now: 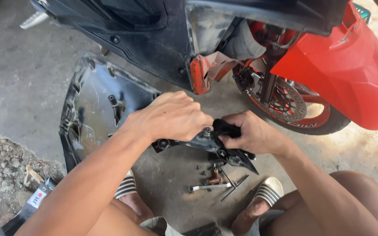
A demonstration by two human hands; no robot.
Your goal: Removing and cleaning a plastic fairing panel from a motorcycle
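Black plastic panel (197,142) is hanging above the concrete floor (18,83) between the knees, long axis running left-right, both hands meeting over it: left hand (171,117) curled closed on its top edge, right hand (248,133) pinching its dark right end.

— What are the hands on?

— Both grip a black plastic panel (110,109) at centre; the left hand (173,116) presses over its lower edge, the right hand (248,133) pinches a black piece there.

— And around them?

— At six o'clock, on the concrete floor (18,83), a wrench (210,187) and loose screws (206,170) — between two striped sandals (267,190). At two o'clock, a red fender (351,65) over the front wheel (294,111).
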